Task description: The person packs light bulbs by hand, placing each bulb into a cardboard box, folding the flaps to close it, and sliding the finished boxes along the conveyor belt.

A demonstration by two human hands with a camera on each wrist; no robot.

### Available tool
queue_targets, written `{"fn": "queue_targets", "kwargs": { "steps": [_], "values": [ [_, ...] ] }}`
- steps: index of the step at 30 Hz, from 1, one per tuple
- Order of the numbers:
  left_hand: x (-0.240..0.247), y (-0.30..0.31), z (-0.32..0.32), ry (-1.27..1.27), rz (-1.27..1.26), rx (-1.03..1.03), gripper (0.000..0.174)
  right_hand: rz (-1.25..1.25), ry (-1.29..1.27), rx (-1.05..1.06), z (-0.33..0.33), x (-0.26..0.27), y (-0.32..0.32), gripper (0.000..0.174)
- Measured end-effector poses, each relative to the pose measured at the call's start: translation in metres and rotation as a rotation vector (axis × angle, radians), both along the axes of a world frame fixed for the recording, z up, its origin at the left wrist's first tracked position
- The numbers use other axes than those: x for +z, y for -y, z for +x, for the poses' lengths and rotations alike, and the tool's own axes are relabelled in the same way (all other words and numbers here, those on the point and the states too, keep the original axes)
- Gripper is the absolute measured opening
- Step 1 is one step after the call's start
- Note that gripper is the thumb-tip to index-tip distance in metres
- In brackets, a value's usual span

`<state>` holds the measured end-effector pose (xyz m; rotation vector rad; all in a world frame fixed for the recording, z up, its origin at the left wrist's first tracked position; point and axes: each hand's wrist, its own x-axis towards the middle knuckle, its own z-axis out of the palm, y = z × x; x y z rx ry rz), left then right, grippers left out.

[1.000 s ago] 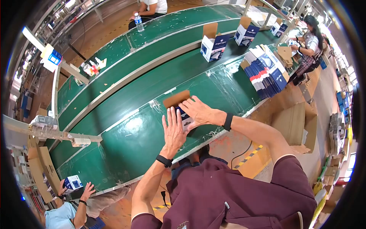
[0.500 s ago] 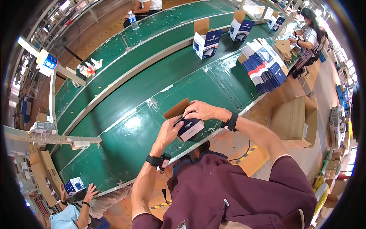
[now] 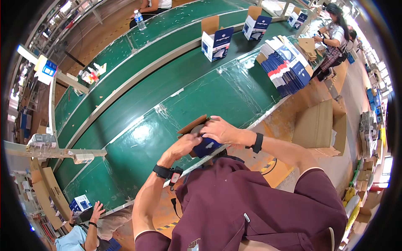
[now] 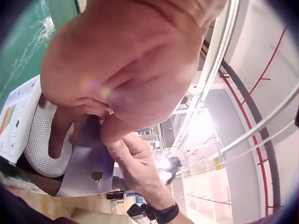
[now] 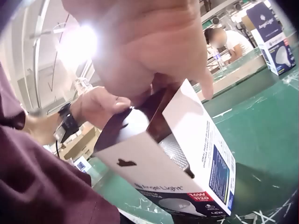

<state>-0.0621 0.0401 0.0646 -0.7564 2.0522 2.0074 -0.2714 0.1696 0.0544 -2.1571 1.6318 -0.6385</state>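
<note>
A blue-and-white light bulb box (image 3: 206, 147) is tilted at the near edge of the green bench, its brown flap (image 3: 193, 124) raised. Inside its open top shows the white, textured face of a bulb (image 4: 39, 140). My left hand (image 3: 183, 146) pinches the box's top panel between thumb and fingers, with fingertips reaching inside against the bulb face in the left wrist view. From the other side, my right hand (image 3: 225, 131) grips the top edge by the flap. Its fingertips are partly hidden behind the box wall in the right wrist view.
Two open boxes (image 3: 217, 44) stand on the belt beyond, with another farther right. A stack of flattened boxes (image 3: 284, 67) lies at the bench's right. A big brown carton (image 3: 314, 129) sits on the floor. Another person's hand (image 3: 97, 211) is near a box at left.
Both hands went from lying flat over the box to gripping its top. The box has been tipped and drawn toward the near bench edge, and its bulb face now shows.
</note>
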Motion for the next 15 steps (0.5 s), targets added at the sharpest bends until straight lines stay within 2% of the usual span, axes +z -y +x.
{"fn": "queue_targets", "kwargs": {
  "steps": [1,2,5,6,9,10,13,14,15],
  "values": [
    [-0.001,0.002,-0.001,0.013,-0.03,0.038,0.038,-0.14,-0.122,-0.031,0.004,-0.003,-0.002,0.041],
    [0.001,0.004,-0.002,0.026,-0.061,0.084,0.038,-0.211,-0.252,0.044,0.002,0.004,-0.007,0.063],
    [0.019,0.001,-0.003,0.227,-0.35,0.011,0.038,-0.135,-0.339,0.098,0.016,0.023,-0.028,0.078],
    [0.021,-0.006,-0.004,0.233,-0.388,-0.001,0.046,-0.113,-0.425,0.119,0.017,0.018,-0.03,0.086],
    [0.006,-0.043,0.005,-0.212,-0.885,0.053,0.055,-0.108,-0.471,0.031,0.02,0.015,-0.027,0.084],
    [0.009,-0.057,0.012,-0.126,-1.112,-0.047,0.055,-0.098,-0.598,0.061,0.02,0.009,-0.026,0.084],
    [0.014,-0.085,0.017,-0.096,-1.288,-0.053,0.052,-0.102,-0.425,0.019,0.019,-0.002,-0.029,0.077],
    [-0.011,-0.084,0.018,-0.039,-1.24,-0.01,0.052,-0.152,-0.437,-0.001,0.019,0.006,-0.031,0.064],
    [-0.011,-0.083,0.019,-0.045,-1.225,0.003,0.053,-0.165,-0.473,0.004,0.017,0.006,-0.034,0.059]
  ]
}}
